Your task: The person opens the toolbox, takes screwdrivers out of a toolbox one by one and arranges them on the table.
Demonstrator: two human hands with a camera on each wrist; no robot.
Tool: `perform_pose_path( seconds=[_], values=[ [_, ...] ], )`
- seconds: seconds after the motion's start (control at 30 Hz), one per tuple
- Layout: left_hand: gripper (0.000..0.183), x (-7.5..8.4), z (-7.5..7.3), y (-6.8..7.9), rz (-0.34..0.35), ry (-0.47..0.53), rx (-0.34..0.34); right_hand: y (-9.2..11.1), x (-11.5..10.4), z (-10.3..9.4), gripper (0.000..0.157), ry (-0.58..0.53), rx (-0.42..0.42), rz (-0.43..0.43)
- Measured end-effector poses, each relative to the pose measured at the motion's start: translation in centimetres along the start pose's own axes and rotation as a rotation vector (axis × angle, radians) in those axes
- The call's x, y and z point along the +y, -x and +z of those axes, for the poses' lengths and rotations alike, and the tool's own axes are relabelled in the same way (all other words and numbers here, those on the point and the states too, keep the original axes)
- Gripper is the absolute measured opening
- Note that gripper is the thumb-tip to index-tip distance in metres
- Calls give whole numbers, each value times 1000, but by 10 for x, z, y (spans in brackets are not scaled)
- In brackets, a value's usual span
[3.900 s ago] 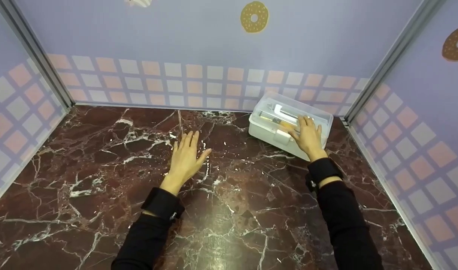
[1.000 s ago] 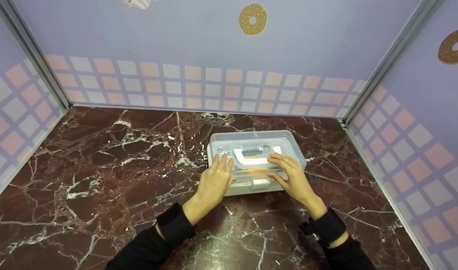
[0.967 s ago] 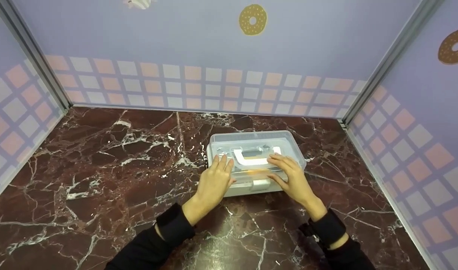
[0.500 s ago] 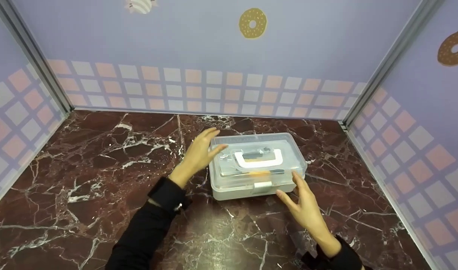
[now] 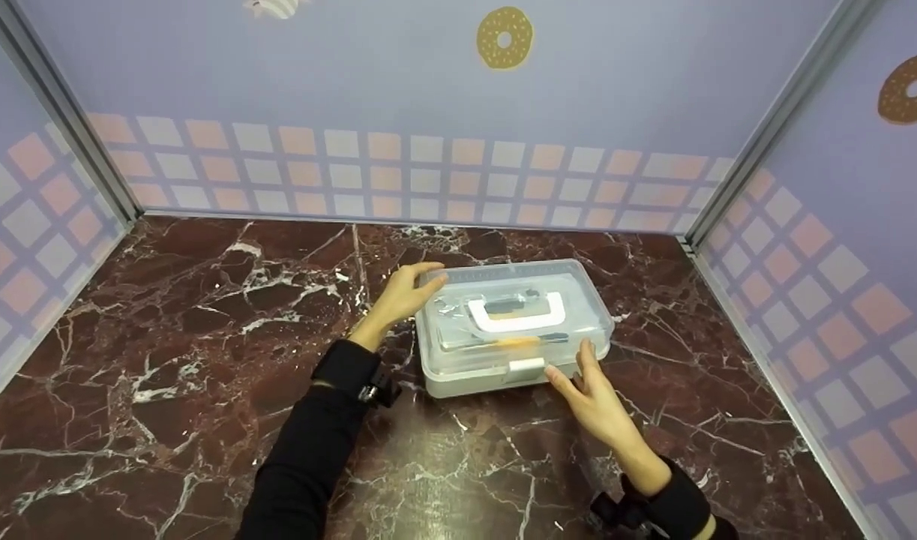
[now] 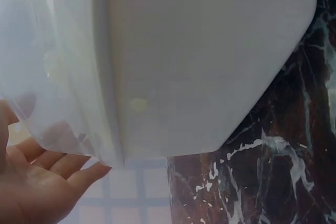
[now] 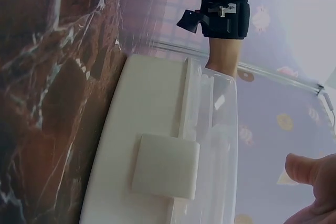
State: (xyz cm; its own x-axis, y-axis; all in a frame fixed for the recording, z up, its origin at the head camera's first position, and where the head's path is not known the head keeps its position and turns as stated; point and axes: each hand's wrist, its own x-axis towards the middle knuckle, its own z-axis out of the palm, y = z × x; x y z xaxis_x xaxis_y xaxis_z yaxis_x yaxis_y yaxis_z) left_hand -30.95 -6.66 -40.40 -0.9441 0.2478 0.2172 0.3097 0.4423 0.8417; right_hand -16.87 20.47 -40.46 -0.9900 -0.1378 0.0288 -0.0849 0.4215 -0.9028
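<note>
A storage box (image 5: 465,384) with a pale base, clear lid (image 5: 503,277) and white carry handle (image 5: 518,322) stands closed on the marble-patterned tabletop. An orange-and-dark item (image 5: 518,342) shows through the lid. My left hand (image 5: 402,296) is at the back left corner, fingers extended along the rear edge and thumb over the lid; in the left wrist view its fingertips (image 6: 97,170) lie right at the lid's rim. My right hand (image 5: 604,409) is by the front right corner, thumb near the white latch (image 5: 525,367), fingers loosely bent beside the box.
Purple panels with pink and white checks enclose the tabletop (image 5: 226,360) at the back and both sides; the back panel (image 5: 338,75) stands a short way behind the box. White flecks (image 5: 342,276) lie left of the box. Each wrist wears a black band (image 5: 346,367).
The box came from the back right to the middle and turned to face front. Both hands then left its lid top; the left moved to the back left corner, the right to the front right.
</note>
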Motion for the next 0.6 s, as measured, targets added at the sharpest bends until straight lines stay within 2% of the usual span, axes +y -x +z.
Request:
perform_pose_path(
  seconds=[0.1, 0.27, 0.37, 0.5, 0.6],
  values=[
    [36, 4, -3, 6, 8, -37, 9, -8, 1, 0, 76, 13, 13, 1],
    [34, 12, -7, 22, 29, -155, 14, -23, 3, -2, 74, 53, 38, 1],
    [35, 19, -9, 33, -1, -208, 8, -34, 5, -2, 74, 60, 47, -30],
    [33, 32, -9, 50, -33, -257, -31, -49, 8, -4, 72, -25, 48, -114],
    [31, 41, -5, 61, -29, -274, -42, -60, 11, -4, 67, -81, 58, -145]
  ],
)
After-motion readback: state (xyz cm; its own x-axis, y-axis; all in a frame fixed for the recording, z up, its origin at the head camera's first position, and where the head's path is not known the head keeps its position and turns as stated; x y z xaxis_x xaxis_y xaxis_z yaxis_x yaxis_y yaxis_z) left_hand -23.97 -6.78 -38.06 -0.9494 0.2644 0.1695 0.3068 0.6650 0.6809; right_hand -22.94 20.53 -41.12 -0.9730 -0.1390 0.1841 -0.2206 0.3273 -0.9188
